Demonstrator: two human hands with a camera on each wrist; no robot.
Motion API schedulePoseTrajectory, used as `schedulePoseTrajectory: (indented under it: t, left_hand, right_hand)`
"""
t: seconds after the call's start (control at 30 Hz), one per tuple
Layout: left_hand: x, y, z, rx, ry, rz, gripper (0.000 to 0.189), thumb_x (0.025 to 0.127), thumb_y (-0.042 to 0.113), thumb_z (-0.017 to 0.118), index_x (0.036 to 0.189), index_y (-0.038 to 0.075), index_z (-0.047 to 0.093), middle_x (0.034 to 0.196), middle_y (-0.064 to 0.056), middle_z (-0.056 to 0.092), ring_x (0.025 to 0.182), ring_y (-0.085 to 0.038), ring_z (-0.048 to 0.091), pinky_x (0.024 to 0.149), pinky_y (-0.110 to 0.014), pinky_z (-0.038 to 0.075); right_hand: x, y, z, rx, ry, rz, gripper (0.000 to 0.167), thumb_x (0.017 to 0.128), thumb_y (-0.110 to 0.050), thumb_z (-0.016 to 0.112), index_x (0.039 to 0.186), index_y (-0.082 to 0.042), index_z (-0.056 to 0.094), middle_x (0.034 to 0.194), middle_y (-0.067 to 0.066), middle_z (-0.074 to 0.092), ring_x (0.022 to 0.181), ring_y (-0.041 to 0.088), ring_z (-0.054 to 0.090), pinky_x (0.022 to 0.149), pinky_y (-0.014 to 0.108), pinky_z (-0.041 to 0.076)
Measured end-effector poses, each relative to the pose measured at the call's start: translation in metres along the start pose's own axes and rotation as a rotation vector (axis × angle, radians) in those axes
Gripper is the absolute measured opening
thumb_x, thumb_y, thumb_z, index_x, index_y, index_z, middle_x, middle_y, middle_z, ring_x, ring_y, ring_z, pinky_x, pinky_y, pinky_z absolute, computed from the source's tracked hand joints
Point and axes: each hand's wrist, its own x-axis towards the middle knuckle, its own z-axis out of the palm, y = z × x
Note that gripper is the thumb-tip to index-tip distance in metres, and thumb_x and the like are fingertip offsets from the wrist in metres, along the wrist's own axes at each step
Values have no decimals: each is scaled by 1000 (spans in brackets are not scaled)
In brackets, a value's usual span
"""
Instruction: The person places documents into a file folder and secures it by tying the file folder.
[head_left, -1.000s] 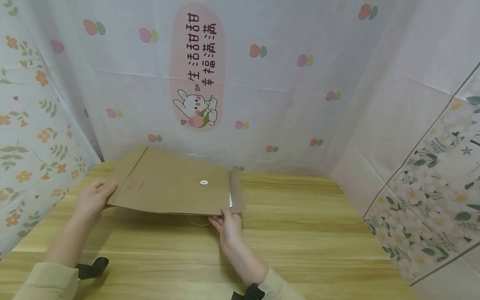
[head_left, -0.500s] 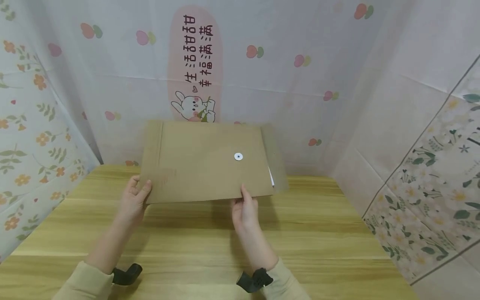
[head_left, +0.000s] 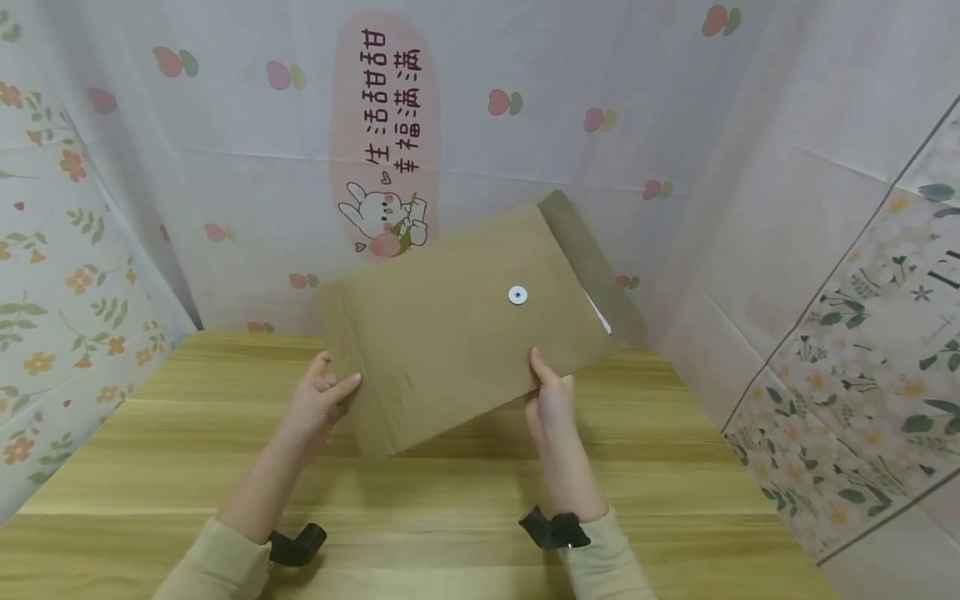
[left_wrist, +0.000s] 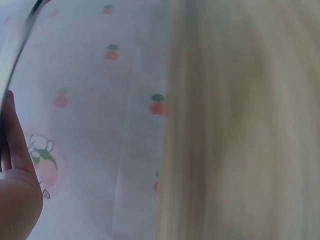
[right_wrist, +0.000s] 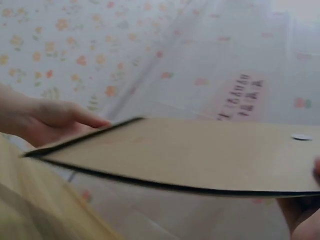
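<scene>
A brown kraft paper document envelope (head_left: 457, 333) is held up above the table, tilted so its right end is higher. It carries a white round button (head_left: 517, 295), and its flap (head_left: 596, 267) at the right end stands unfolded. A sliver of white paper (head_left: 600, 315) peeks from the opening there. My left hand (head_left: 318, 404) grips the envelope's left end, thumb on the front face. Along the lower edge near the right, my right hand (head_left: 553, 404) pinches it, thumb in front and the other fingers behind. In the right wrist view the envelope (right_wrist: 200, 155) appears nearly edge-on.
Below lies a wood-grain table (head_left: 450, 517). A white curtain (head_left: 480, 183) with fruit prints hangs along its back edge, and flowered cloth (head_left: 67, 250) closes the left side. A patterned panel (head_left: 870, 358) stands at the right. Black wrist cameras (head_left: 296, 546) sit at both cuffs.
The envelope has been raised off the table and moved right, then tilted with its right end up. Both hands have travelled right with it, keeping their grip.
</scene>
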Motion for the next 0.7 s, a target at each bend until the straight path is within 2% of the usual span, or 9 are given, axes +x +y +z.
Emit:
schedulePoseTrajectory:
  t: [0.03,0.1,0.17,0.27,0.4,0.5,0.57,0.63,0.7]
  left_hand:
    - [1,0,1,-17,12,3,65,96,5,55,146,4,14,76,9,59,75,-5,60,76,-21,50]
    - [2,0,2,-39,27,16,43,97,5,55,132,6,30,87,7,61,80,-7,61,73,-22,50]
    - [3,0,1,-52,30,17,34,96,5,55,124,7,36,98,4,60,84,-9,61,75,-24,52]
    - [3,-2,-1,-21,-5,-10,46,96,4,55,136,2,32,105,1,58,89,-11,62,77,-25,52]
    - [4,-8,-5,110,-116,-106,64,95,5,57,145,-11,21,104,-2,66,89,-14,65,82,-25,51]
    - [4,-13,-4,226,-259,-182,60,94,9,61,139,-15,31,100,-6,71,88,-18,68,86,-27,50]
    - [3,-16,-1,275,-346,-206,57,93,13,62,136,-16,37,102,-10,70,89,-22,68,86,-30,51]
    - [3,-18,3,292,-400,-216,52,93,15,63,132,-14,44,106,-14,69,92,-26,68,85,-34,52]
    - [5,-19,7,309,-417,-223,49,94,18,63,130,-11,47,106,-16,69,92,-27,67,82,-36,53]
  right_hand:
    - [3,-5,-4,-35,-8,4,24,96,-3,53,118,-11,46,107,-1,58,98,14,60,89,29,48]
    - [8,-16,-13,-104,-25,18,19,95,-2,55,111,-10,47,101,-2,59,90,13,61,82,27,51]
    - [12,-25,-22,-156,-51,23,19,94,0,56,107,-10,47,98,-2,57,86,12,61,79,26,52]
    - [16,-37,-35,-215,-76,28,20,92,0,59,104,-10,47,95,-3,57,82,11,61,75,25,52]
    - [18,-49,-47,-299,-110,36,16,93,0,57,103,-9,49,90,-4,60,77,12,63,71,26,54]
    - [18,-56,-54,-366,-161,50,14,94,1,54,105,-7,49,90,-2,63,76,13,65,69,27,55]
    - [18,-58,-58,-406,-200,60,14,95,1,53,107,-6,48,91,-1,63,77,14,65,69,28,55]
    - [18,-60,-60,-435,-239,70,15,94,1,53,107,-5,49,91,0,63,78,14,65,69,29,55]
    - [18,-60,-62,-467,-276,83,14,94,1,54,107,-4,49,92,1,63,78,15,66,70,29,55]
